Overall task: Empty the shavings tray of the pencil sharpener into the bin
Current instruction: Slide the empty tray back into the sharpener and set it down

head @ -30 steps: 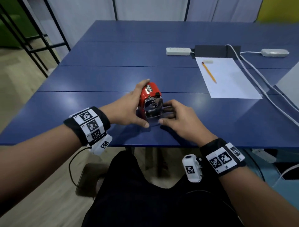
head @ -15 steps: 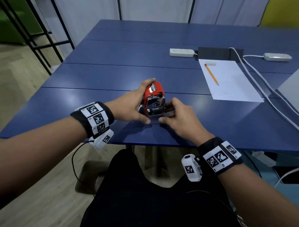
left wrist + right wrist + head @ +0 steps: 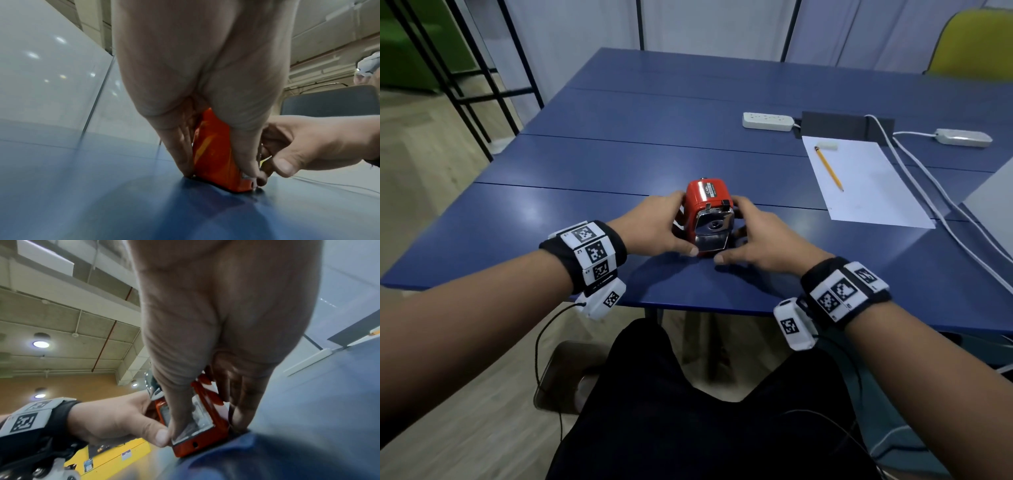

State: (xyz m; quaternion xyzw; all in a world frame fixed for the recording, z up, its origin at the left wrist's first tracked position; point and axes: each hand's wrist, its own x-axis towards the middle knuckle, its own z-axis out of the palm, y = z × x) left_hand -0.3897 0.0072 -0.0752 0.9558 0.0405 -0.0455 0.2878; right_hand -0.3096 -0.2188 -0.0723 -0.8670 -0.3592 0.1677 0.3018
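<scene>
A red pencil sharpener (image 3: 708, 200) with a chrome front stands on the blue table (image 3: 551, 219) near its front edge. Its shavings tray (image 3: 710, 244) sits low in the front, closed as far as I can tell. My left hand (image 3: 674, 228) grips the sharpener's left side, with the thumb at the front bottom corner. My right hand (image 3: 738, 233) grips the right side, its thumb at the tray's lower edge. The left wrist view has the sharpener (image 3: 213, 155) between thumb and fingers. In the right wrist view my thumb lies across the tray window (image 3: 200, 415). No bin is in view.
A white sheet (image 3: 859, 185) with a yellow pencil (image 3: 828, 168) and an eraser (image 3: 826, 146) lies at the right. Behind it are two power strips (image 3: 767, 121) (image 3: 964, 137), a black box (image 3: 846, 125) and white cables (image 3: 945, 212). A yellow chair (image 3: 976, 44) stands far right.
The sharpener now faces me more squarely. My right hand's fingers have come up along its right side. My left hand keeps its grip.
</scene>
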